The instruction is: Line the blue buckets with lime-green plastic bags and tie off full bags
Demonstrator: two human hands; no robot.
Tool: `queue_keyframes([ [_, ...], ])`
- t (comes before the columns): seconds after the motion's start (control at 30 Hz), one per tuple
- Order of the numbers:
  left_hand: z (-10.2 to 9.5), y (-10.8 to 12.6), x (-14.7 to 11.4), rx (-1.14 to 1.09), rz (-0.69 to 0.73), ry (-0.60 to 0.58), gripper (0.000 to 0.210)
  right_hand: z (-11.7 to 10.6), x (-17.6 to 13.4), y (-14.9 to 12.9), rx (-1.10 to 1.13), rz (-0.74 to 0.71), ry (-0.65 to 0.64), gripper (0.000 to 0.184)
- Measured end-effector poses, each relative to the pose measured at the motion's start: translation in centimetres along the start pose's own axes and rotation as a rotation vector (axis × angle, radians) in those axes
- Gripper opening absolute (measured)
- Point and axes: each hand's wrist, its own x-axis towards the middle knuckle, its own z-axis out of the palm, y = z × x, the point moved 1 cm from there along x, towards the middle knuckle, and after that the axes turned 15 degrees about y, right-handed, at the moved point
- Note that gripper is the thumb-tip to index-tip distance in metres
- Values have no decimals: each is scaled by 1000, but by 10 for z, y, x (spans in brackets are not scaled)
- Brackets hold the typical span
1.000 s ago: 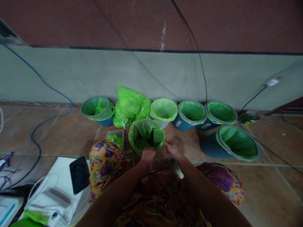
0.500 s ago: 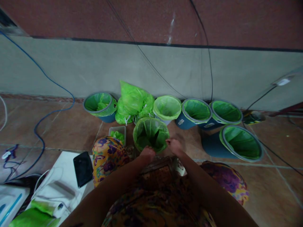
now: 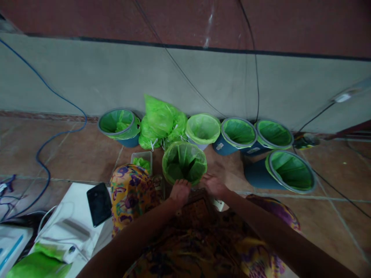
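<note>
Between my knees stands a bin lined with a thin green bin liner (image 3: 185,160), its mouth facing up and the liner folded over the rim. At the near edge of that rim is my left hand (image 3: 181,191), fingers curled over the liner. My right hand (image 3: 214,185) is at the right near side, its fingers bent against the liner's edge. The fingertips of both hands are partly hidden. Left of the bin, a small clear plastic box (image 3: 151,159) holds crumpled green liners (image 3: 141,162).
Several blue lined bins (image 3: 239,133) and a white lined bin (image 3: 203,130) line the wall. Tied green bags (image 3: 162,119) lie beside them; one blue bin (image 3: 290,172) tilts at right. A phone (image 3: 99,204) lies on a white surface (image 3: 77,195) at left. A blue cable (image 3: 48,154) crosses the floor.
My right hand has shifted slightly down along the rim and its fingers are less tightly pinched. My left hand's fingers lie more spread over the near edge. The view has moved a little.
</note>
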Motion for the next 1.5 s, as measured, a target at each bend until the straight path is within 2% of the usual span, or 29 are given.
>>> queue_keyframes([
  [0.07, 5, 4, 1, -12, 22, -4, 30, 7, -1, -5, -47, -101, -68, 23],
  [0.23, 17, -1, 7, -18, 5, -44, 27, 20, 5, -5, -115, -158, -98, 18],
  [0.63, 18, -11, 11, -7, 0, -114, 26, 44, 26, -7, -186, -164, -195, 26],
  [0.77, 22, -15, 14, 43, 53, -113, 26, 29, 30, -7, -31, -138, -120, 34],
  [0.9, 20, -33, 19, 78, 180, -110, 17, 1, 27, 13, 151, 68, -6, 50],
  [1.03, 5, -72, 26, 180, 308, -100, 15, -18, 17, 38, 135, 245, 85, 45],
  [1.17, -15, -96, 31, 286, 310, -108, 15, -19, 12, 37, 118, 255, 65, 39],
  [1.27, -27, -87, 29, 353, 163, -38, 19, -17, 14, 24, 116, 220, 52, 38],
  [1.37, -34, -59, 25, 328, -68, 40, 28, -16, 17, 13, 118, 190, 64, 38],
  [1.43, -32, -36, 23, 210, -92, 21, 33, -14, 20, 10, 96, 209, 60, 37],
  [1.5, -25, -15, 25, 116, -73, 23, 31, -8, 23, 10, 61, 293, 57, 35],
])
